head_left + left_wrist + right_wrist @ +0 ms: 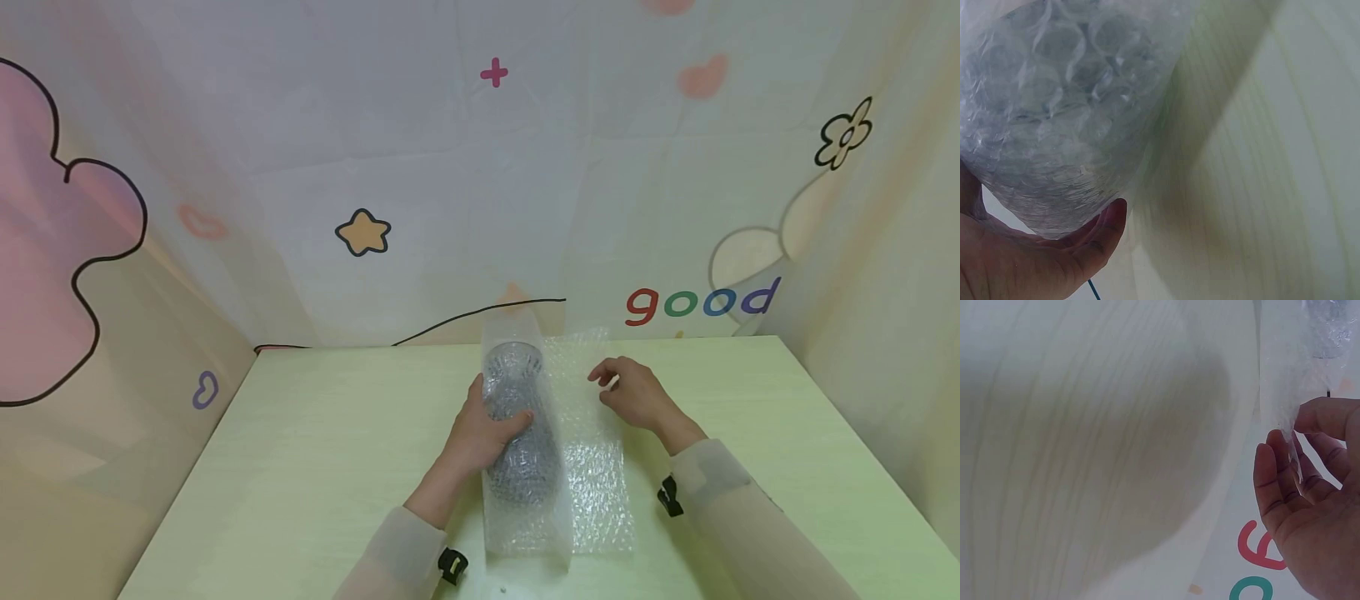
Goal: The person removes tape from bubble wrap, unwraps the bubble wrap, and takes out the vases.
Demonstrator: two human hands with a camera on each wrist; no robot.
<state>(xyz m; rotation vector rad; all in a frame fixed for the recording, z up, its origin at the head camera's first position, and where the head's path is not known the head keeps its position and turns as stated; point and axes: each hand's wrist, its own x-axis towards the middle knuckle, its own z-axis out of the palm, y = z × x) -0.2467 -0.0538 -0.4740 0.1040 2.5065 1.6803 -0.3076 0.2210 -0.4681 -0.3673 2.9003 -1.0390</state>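
Observation:
A clear, bluish-looking vase (pixel 525 458) with a round rim and wider body shows through bubble wrap (pixel 600 492) near the middle of the table. Its rim points toward the back wall. My left hand (pixel 483 429) grips the wrapped vase from the left, thumb across its front. In the left wrist view, the left hand's fingers (pixel 1107 231) curl against the bubbly surface. My right hand (pixel 637 396) is at the free right side of the wrap. The right wrist view shows the sheet's edge (pixel 1291 434) pinched between its thumb and fingers.
The pale green wood-grain table (pixel 330 467) extends to both sides. A printed curtain (pixel 420 167) with a star, hearts and the word "good" hangs behind its far edge and along the sides. Black straps (pixel 452 566) are on both sleeves.

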